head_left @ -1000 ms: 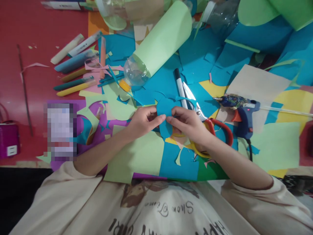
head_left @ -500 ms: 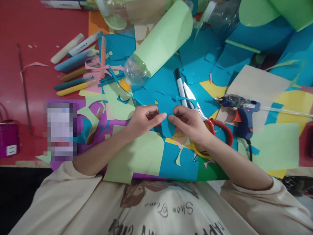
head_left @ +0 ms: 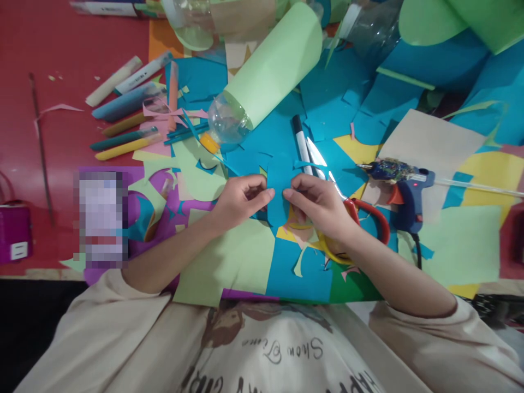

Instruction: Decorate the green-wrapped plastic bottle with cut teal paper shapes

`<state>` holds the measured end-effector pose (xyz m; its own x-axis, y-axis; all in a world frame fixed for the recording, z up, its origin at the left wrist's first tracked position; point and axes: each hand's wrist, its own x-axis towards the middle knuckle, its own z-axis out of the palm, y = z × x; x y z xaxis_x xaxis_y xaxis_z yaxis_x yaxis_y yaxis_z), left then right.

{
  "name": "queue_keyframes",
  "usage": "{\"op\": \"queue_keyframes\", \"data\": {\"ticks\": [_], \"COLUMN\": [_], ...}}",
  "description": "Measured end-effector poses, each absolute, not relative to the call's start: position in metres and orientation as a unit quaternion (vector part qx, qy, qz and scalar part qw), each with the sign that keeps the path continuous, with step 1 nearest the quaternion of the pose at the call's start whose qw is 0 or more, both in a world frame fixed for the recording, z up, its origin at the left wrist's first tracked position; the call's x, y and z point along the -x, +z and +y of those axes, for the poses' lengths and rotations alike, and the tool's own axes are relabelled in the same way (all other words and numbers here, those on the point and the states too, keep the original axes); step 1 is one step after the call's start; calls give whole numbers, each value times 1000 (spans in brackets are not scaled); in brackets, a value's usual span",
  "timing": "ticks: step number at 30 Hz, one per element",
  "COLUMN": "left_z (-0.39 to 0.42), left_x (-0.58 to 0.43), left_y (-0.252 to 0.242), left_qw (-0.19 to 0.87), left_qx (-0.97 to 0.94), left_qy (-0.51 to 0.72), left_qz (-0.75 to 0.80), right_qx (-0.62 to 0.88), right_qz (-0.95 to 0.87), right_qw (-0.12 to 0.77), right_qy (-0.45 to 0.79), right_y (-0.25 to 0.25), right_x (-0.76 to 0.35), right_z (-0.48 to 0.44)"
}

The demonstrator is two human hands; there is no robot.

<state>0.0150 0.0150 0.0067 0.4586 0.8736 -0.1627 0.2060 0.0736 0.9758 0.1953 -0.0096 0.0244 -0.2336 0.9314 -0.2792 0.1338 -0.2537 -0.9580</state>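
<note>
Between my two hands is a blue paper cutout point(head_left: 279, 188), an upright strip with rounded ends. My left hand point(head_left: 244, 201) pinches its left edge between thumb and curled fingers. On the opposite edge, my right hand point(head_left: 317, 204) is closed in the same kind of pinch. Just beyond my right hand lie scissors point(head_left: 339, 188) with red and yellow handles, blades pointing away from me. A marker with a black cap point(head_left: 302, 144) rests beside the blades. Ahead of my left hand is a plastic bottle wrapped in light green paper point(head_left: 274, 68), its orange cap toward me.
A blue glue gun point(head_left: 411, 191) with a lit red light lies at the right. Several markers point(head_left: 126, 114) are grouped at the left, above a phone point(head_left: 102, 218) with a blurred screen. Paper scraps and a light green sheet point(head_left: 229, 256) cover the red table point(head_left: 24, 125).
The blue cutout has turned slightly and looks narrower between my fingers. My hands have shifted only a little.
</note>
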Motion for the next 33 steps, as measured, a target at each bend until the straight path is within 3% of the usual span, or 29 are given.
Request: {"op": "queue_keyframes", "data": {"ticks": [12, 33], "left_z": [15, 11], "left_x": [-15, -15], "left_y": [7, 3], "left_qw": [606, 527], "left_qx": [-599, -676], "left_qy": [301, 298], "left_qz": [428, 419], "right_qx": [518, 492], "right_qz": [-465, -397], "right_qw": [339, 331], "right_qy": [633, 701], "right_y": [20, 20], "right_x": [-194, -194], "right_z": [-11, -9]}}
